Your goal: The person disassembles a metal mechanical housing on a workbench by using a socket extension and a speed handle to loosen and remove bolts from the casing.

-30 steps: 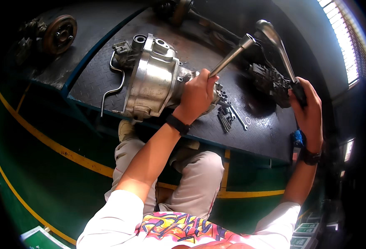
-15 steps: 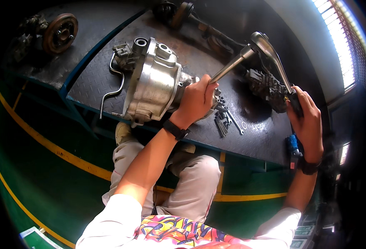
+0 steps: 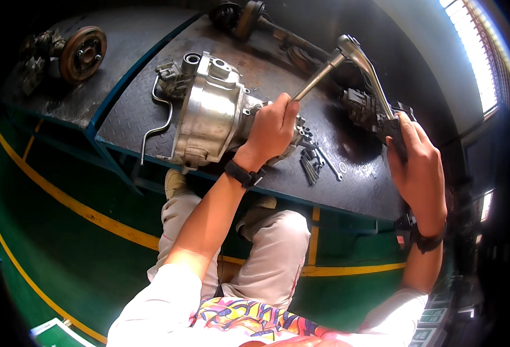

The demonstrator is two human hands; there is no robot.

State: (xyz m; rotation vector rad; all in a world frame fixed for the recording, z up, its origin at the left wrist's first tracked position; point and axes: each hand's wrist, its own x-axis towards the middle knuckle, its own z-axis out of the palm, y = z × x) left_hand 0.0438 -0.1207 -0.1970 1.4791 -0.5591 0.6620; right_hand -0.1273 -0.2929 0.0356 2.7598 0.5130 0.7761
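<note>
My left hand point(image 3: 271, 128) is closed round the lower part of a long steel extension bar point(image 3: 316, 78). The bar's lower end is hidden behind that hand. At its top the bar joins the head of a ratchet wrench point(image 3: 369, 70). My right hand point(image 3: 418, 170) grips the wrench's dark handle, which slopes down to the right. Beside and beneath my left hand lies a silver gearbox point(image 3: 208, 113) with a wide bell-shaped housing. Close by on the bench are several loose bolts point(image 3: 309, 169), a combination spanner point(image 3: 331, 163) and a thin ring point(image 3: 343, 168).
The gearbox lies on a dark tread-plate workbench point(image 3: 365, 194). Another metal assembly point(image 3: 359, 110) sits behind the ratchet wrench, and an axle point(image 3: 287, 40) lies at the back. A rusty hub point(image 3: 84, 55) rests on the left bench. Yellow lines point(image 3: 113, 225) cross the green floor.
The ratchet wrench's head and my right hand have swung a little to the left. My left hand keeps its hold on the bar, almost unmoved.
</note>
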